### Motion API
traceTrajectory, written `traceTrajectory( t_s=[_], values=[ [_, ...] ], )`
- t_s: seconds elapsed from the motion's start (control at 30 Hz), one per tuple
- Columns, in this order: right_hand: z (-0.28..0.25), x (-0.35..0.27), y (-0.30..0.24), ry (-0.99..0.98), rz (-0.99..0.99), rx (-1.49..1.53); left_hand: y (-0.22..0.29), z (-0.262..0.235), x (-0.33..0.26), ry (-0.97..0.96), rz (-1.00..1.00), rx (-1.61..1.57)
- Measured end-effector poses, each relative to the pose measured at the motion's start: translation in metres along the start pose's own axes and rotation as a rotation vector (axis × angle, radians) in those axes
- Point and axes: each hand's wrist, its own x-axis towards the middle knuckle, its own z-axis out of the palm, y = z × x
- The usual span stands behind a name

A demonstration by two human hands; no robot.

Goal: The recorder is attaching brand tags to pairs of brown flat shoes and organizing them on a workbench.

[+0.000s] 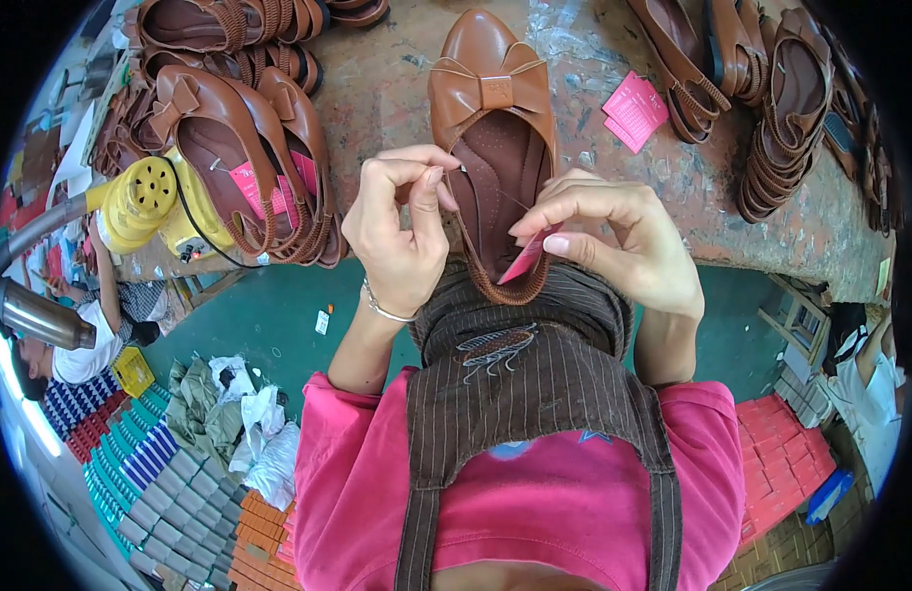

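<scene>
A brown ballet flat (pixel 483 49) with a bow on its toe lies on the worktable, its heel toward me. At the left edge of its opening, my left hand (pixel 402 207) is pinched on a thin string (pixel 465 175) with a small light end. Over the right side of the opening, my right hand (pixel 623 231) pinches a pink paper tag (pixel 528 258), which hangs inside the heel. A fine strand shows between the hands. The shoe's elastic heel rim (pixel 515 295) rests close to my apron. Fingertip contact with the shoe is partly hidden.
More brown flats (pixel 249 128) with pink tags stand at the left, and stacked flats (pixel 786 108) at the right. Loose pink tags (pixel 635 110) lie on the worktable (pixel 377 94). A yellow device (pixel 145 202) sits at the left edge. Boxes (pixel 180 507) are piled behind.
</scene>
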Motion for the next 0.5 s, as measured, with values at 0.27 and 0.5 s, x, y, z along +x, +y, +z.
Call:
traceTrajectory(
  t_s=[0.27, 0.5],
  values=[
    [0.024, 0.012, 0.003, 0.159, 0.199, -0.033, 0.012, -0.009, 0.001, -0.106, -0.341, -0.406],
    [0.037, 0.016, 0.012, 0.34, 0.106, -0.043, 0.016, -0.017, -0.002, -0.299, -0.232, -0.188]
  ],
)
